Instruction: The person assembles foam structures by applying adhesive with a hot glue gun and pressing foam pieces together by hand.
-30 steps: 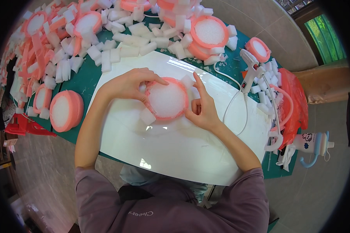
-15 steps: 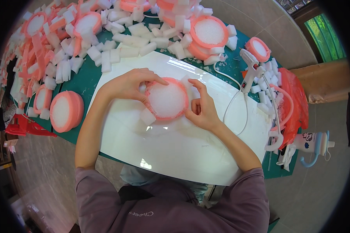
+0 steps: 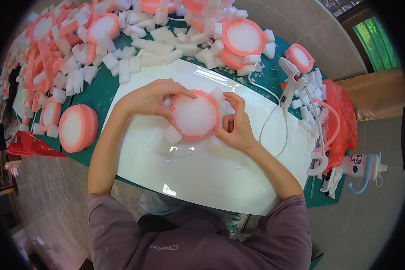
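A round white foam disc with a pink rim [image 3: 194, 115] lies on a white board [image 3: 211, 166] in front of me. My left hand [image 3: 150, 96] rests on its upper left edge, fingers pressed along the pink rim. My right hand [image 3: 235, 123] presses against its right side, fingers curled at the rim. Small white foam blocks [image 3: 172, 134] stick out around the disc at its lower left and upper right.
More pink-rimmed discs [image 3: 78, 127] and loose white foam blocks [image 3: 148, 49] cover the green table [image 3: 96, 92] at the left and back. A white glue gun [image 3: 292, 80] with its cord lies to the right, beside red plastic [image 3: 339, 112] and a small bottle [image 3: 362, 166].
Both hands have shifted slightly around the disc's rim; the disc stays in the same place on the board.
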A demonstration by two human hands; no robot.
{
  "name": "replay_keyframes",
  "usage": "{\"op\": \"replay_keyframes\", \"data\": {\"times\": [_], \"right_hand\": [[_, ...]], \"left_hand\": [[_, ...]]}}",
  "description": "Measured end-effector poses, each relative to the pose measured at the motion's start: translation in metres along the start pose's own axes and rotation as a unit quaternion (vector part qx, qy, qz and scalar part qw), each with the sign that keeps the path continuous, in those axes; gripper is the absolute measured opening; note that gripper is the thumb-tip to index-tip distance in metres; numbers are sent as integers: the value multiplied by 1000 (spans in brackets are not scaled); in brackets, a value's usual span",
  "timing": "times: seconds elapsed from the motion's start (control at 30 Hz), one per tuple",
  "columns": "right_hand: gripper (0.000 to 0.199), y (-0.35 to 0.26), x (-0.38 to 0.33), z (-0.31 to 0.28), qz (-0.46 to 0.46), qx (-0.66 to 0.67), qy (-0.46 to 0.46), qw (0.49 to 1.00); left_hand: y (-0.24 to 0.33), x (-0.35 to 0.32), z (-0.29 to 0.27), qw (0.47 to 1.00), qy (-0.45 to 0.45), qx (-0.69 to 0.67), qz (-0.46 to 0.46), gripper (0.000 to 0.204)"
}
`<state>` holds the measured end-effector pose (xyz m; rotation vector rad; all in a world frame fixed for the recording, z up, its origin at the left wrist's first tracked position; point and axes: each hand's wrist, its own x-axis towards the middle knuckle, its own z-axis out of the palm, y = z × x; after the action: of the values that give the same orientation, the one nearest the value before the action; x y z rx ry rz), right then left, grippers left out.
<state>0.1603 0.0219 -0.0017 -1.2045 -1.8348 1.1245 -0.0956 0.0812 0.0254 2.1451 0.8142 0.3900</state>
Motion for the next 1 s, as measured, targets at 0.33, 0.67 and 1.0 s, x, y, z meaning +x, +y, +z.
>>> {"op": "replay_keyframes", "data": {"times": [0.33,0.67,1.0], "right_hand": [[64,-5,2,-1,15,-16,-17,1000],[65,-4,1,0,2,-19,-6,1000],[65,-6,1,-1,12,-31,-13,999]], "left_hand": [[0,-1,0,1000,7,15,7,62],[-15,-4,-6,995,11,-95,-5,29],[-18,-3,-6,995,25,-97,2,20]]}}
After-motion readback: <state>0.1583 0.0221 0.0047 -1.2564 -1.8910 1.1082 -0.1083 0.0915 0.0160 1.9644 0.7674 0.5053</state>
